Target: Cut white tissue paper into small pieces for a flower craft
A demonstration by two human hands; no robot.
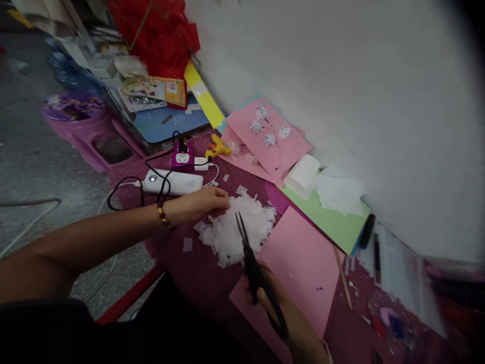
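In my right hand is a pair of black-handled scissors, its blades slightly parted and pointing up over a heap of small white paper pieces. My left hand, with a beaded bracelet at the wrist, is at the upper left edge of that heap. Its thumb and fingers are pinched together, and what they hold, if anything, is too small to make out. Under the scissors and right hand lies a pink sheet of paper. One loose white paper square lies left of the heap.
Behind the left hand are a white power bank with cables, a purple socket block and a yellow glue gun. Pink cards with white blossoms lean by the wall. A paper roll, green sheet and pencil lie right.
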